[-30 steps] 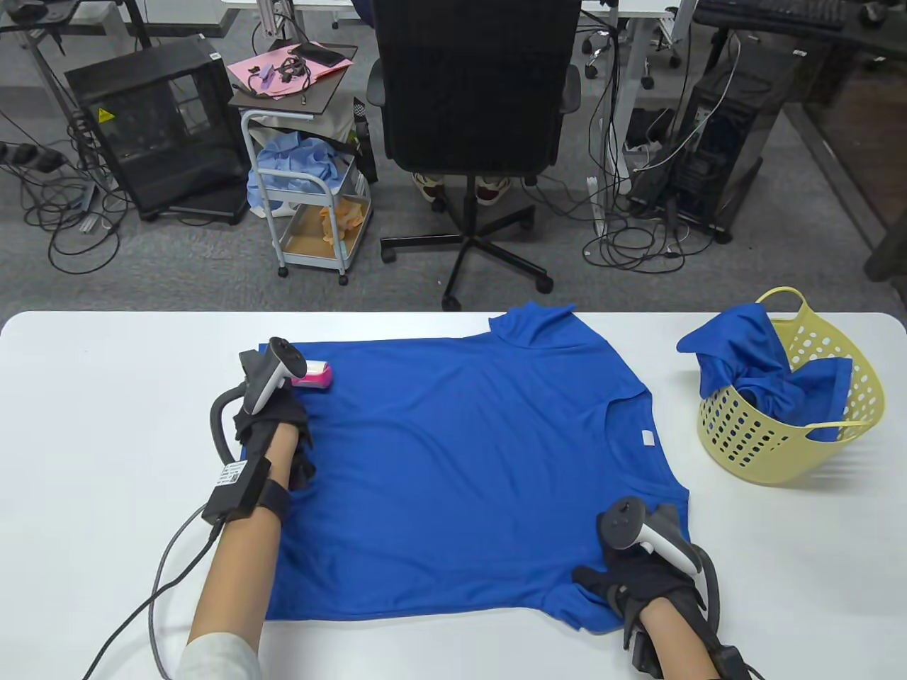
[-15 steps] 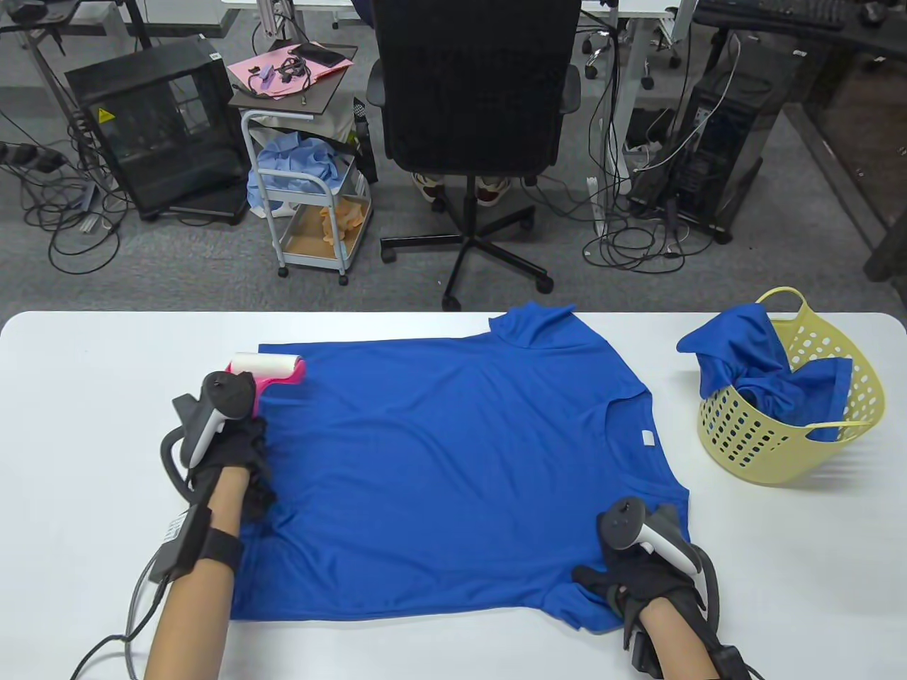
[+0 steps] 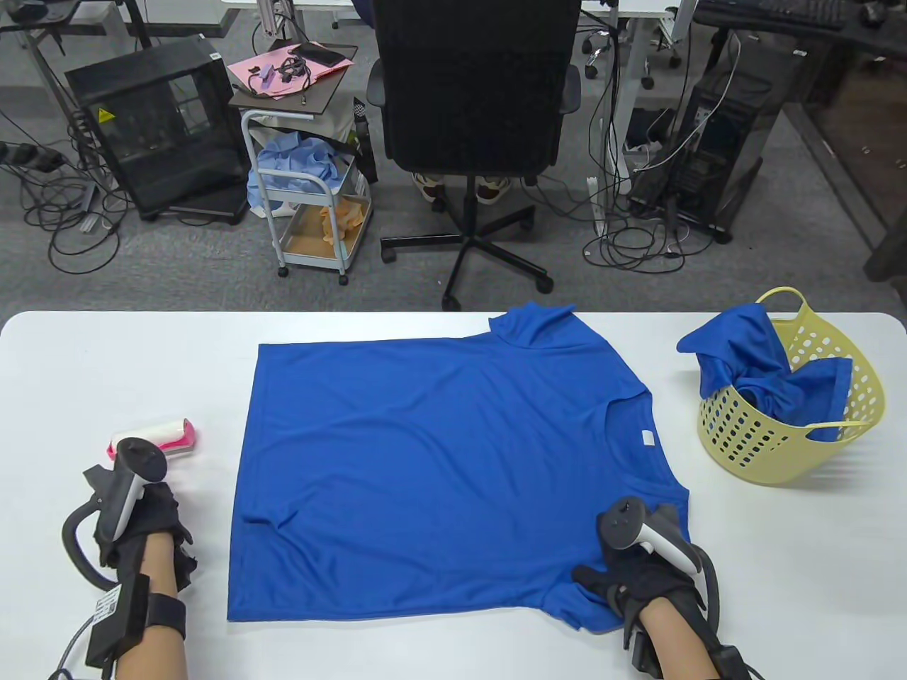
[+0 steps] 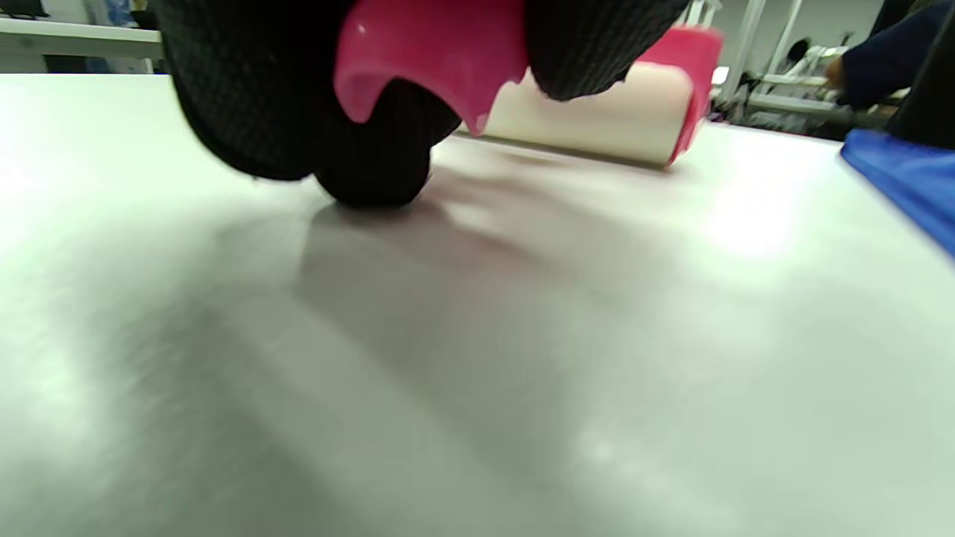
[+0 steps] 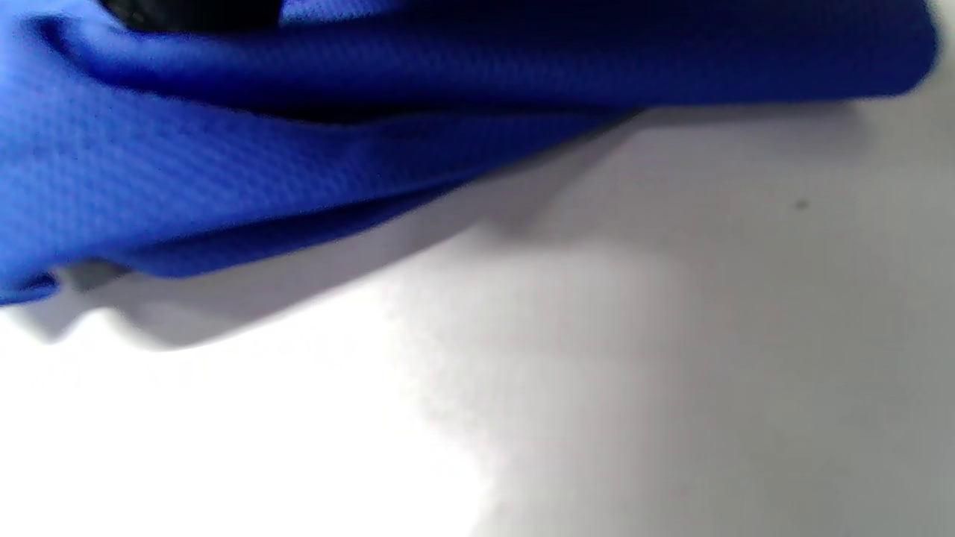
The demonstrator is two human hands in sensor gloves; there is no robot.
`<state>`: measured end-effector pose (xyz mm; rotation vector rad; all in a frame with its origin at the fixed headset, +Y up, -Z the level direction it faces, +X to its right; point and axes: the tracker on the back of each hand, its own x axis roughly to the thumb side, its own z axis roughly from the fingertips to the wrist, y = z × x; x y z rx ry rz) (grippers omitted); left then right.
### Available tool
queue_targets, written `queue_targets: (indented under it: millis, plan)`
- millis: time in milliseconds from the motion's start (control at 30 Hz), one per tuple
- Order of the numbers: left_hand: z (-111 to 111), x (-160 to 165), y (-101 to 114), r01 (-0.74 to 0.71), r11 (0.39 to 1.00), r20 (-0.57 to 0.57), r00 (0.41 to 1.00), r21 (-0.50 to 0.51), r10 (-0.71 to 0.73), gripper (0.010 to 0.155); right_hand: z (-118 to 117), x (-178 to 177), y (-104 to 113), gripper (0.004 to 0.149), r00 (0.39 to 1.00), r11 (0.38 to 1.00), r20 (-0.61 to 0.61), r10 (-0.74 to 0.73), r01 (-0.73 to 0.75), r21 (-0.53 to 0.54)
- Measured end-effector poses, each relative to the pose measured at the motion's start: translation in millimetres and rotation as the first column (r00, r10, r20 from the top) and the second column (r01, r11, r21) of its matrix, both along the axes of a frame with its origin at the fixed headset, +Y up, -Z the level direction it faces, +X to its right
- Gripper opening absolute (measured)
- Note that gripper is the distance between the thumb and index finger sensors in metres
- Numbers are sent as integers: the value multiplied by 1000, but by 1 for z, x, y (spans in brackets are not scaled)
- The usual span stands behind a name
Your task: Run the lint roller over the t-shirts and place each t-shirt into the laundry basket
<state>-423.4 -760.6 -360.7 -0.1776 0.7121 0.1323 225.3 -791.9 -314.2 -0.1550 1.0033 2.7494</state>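
Nearest me, my right hand (image 3: 641, 577) rests on the lower sleeve of the blue t-shirt (image 3: 439, 467) at the bench's (image 3: 453, 644) front edge; in the right wrist view the cloth is bunched into folds just above the white surface, but I cannot tell whether that grip pinches the fabric or only presses it flat. My left hand (image 3: 145, 524) sits on the bench well to the left of the shirt, its grip curled round the pink handle of the lint roller (image 3: 159, 435), whose white sticky roll lies on the bench clear of the cloth; the left wrist view shows gloved fingers (image 4: 246, 89) wrapped over the pink plastic and the roll touching the surface. The t-shirt lies spread flat across the middle of the bench, neck toward the right, with a small white tag (image 3: 648, 438) inside the collar whose print is too small for me to read, and a slight wrinkle near its left hem. Farther right stands the yellow perforated laundry basket (image 3: 850, 418), tilted, with another blue t-shirt (image 3: 751, 361) heaped in it and spilling over the rim. Beyond the bench I see a black office chair (image 3: 471, 106) and a small white cart (image 3: 312, 177).
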Motion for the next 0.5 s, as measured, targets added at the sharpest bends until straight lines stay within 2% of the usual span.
queue_targets:
  millis: [233, 333, 500]
  plan:
    - [-3, 7, -1, 13, 998, 12, 1000, -57, -13, 73, 0, 0, 0, 85, 1000, 1000, 0, 0, 0, 0]
    - [-3, 23, 13, 21, 999, 74, 997, 48, -25, 71, 0, 0, 0, 85, 1000, 1000, 0, 0, 0, 1]
    - [4, 88, 42, -3, 960, 333, 938, 280, -94, 70, 0, 0, 0, 85, 1000, 1000, 1, 0, 0, 3]
